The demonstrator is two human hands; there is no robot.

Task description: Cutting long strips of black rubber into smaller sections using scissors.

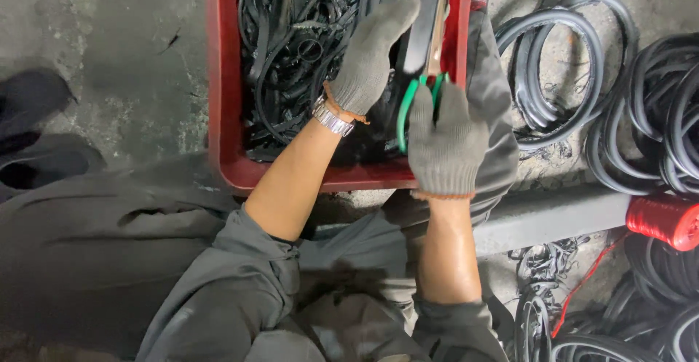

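My left hand (pixel 371 53), in a grey knit glove with a metal watch at the wrist, grips a wide black rubber strip (pixel 424 13) over a red plastic crate (pixel 224 100). My right hand (pixel 445 144), also gloved, holds green-handled scissors (pixel 406 111) whose blades point up along the strip. The crate is full of tangled black rubber strips and rings (pixel 298 42). Both hands are close together at the crate's right side.
Coils of black rubber tubing (pixel 553 64) lie on the concrete floor to the right, with more coils (pixel 662 122) at the far right. A red spool of cord (pixel 666 220) sits by a grey metal bar (pixel 546 220). My grey trousers fill the lower left.
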